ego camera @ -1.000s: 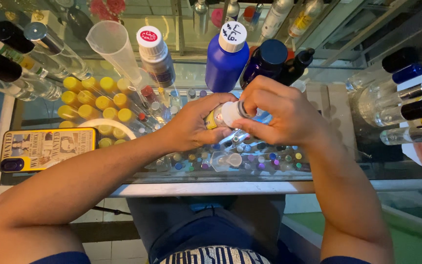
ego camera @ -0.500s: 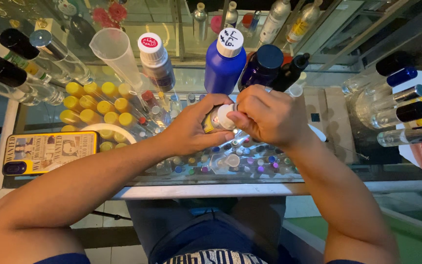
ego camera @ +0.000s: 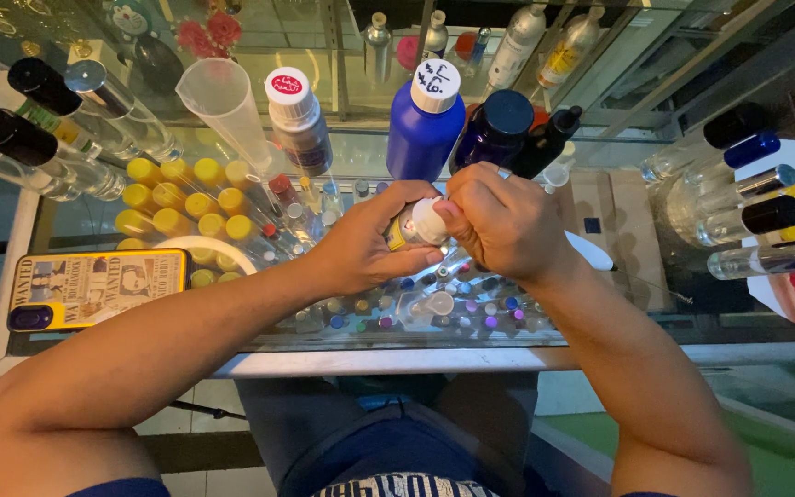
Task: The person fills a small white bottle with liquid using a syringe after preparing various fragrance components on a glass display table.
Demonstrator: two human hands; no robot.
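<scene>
The left hand holds a small bottle lying sideways just above the glass counter, its white cap pointing right into the right hand, which grips it.

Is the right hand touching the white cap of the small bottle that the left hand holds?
Touching. The head view shows the right hand with its fingers wrapped onto the white cap of the small bottle, with no gap; the left hand grips the bottle's body.
</scene>
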